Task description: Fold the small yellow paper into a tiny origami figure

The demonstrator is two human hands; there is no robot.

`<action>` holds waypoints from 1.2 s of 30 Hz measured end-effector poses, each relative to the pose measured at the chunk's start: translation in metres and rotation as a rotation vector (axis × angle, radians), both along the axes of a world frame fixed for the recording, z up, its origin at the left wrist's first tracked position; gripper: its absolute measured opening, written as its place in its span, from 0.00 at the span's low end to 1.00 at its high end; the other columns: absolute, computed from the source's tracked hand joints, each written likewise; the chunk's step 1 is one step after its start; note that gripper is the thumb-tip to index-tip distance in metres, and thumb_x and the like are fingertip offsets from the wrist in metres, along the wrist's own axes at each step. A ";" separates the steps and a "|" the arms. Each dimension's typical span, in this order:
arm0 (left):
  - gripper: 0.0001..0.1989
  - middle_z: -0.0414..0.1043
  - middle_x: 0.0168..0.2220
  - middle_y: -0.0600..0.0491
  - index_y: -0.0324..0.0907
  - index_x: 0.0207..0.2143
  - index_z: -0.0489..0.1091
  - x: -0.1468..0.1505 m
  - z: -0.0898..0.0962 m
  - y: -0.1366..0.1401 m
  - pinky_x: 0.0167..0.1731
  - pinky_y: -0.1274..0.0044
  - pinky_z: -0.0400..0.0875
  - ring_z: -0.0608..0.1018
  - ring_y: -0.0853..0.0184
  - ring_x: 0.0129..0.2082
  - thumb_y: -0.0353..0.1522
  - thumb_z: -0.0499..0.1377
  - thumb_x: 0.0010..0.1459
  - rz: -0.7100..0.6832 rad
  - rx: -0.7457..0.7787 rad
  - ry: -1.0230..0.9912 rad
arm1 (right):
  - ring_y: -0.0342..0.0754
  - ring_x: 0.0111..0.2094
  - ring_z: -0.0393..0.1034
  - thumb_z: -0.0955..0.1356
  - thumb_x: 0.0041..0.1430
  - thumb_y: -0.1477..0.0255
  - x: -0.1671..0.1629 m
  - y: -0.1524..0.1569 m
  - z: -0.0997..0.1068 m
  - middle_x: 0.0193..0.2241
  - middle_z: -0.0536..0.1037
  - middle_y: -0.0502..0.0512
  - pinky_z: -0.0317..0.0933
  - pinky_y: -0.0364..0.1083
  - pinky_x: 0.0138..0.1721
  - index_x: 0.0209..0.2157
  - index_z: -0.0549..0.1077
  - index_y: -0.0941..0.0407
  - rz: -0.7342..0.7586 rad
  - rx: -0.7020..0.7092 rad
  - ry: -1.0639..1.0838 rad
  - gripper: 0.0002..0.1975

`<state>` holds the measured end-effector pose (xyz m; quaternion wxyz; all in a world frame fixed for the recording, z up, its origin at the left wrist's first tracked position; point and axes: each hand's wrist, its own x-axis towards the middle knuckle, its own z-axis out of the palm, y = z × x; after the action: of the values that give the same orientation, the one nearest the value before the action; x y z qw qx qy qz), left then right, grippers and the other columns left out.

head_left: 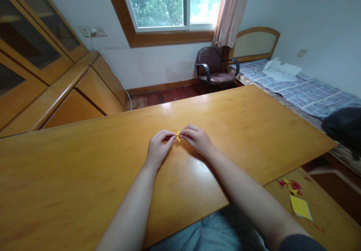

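Note:
A small folded piece of yellow paper (178, 136), with pointed tips showing above and below, is pinched between my two hands just over the wooden table (84, 161). My left hand (159, 147) grips its left side with thumb and fingertips. On the opposite side, the fingers of my right hand (197, 138) are closed on it too. The fingertips cover part of the paper, so its full shape cannot be made out.
On a lower surface at the right lie several small red and yellow folded paper pieces (295, 185) and a stack of yellow square paper (301, 207). A chair (210, 65), a bed (318, 93) and a cabinet (64, 85) stand beyond the table.

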<state>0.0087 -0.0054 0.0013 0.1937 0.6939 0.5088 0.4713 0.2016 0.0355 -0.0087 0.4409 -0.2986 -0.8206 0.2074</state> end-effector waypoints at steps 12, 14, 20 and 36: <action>0.07 0.77 0.32 0.52 0.43 0.32 0.76 -0.001 -0.003 0.002 0.36 0.76 0.71 0.78 0.67 0.33 0.34 0.60 0.60 -0.002 -0.066 0.010 | 0.46 0.36 0.73 0.65 0.67 0.69 0.001 0.000 -0.001 0.35 0.78 0.57 0.66 0.43 0.39 0.38 0.77 0.54 0.005 0.040 -0.040 0.09; 0.08 0.78 0.31 0.52 0.43 0.31 0.76 -0.001 -0.002 0.002 0.36 0.76 0.71 0.78 0.67 0.33 0.35 0.60 0.60 -0.004 -0.088 -0.003 | 0.46 0.36 0.73 0.65 0.67 0.69 0.001 0.000 -0.001 0.35 0.78 0.57 0.66 0.44 0.39 0.39 0.77 0.54 0.002 0.046 -0.046 0.09; 0.08 0.78 0.32 0.52 0.42 0.31 0.77 -0.001 -0.003 0.003 0.36 0.76 0.71 0.78 0.66 0.33 0.36 0.60 0.60 -0.014 -0.142 -0.045 | 0.46 0.36 0.73 0.64 0.68 0.68 0.001 -0.001 0.002 0.35 0.78 0.57 0.66 0.44 0.39 0.38 0.77 0.54 -0.008 0.051 -0.068 0.10; 0.08 0.78 0.32 0.52 0.43 0.33 0.77 -0.001 -0.006 0.004 0.36 0.76 0.72 0.78 0.66 0.33 0.36 0.60 0.60 -0.053 -0.138 -0.059 | 0.45 0.35 0.72 0.65 0.67 0.69 0.001 -0.001 0.002 0.34 0.77 0.56 0.66 0.43 0.39 0.38 0.77 0.54 -0.017 -0.016 -0.019 0.09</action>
<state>0.0073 -0.0017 -0.0049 0.2682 0.6781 0.5155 0.4500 0.2027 0.0343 -0.0072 0.4325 -0.3111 -0.8205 0.2073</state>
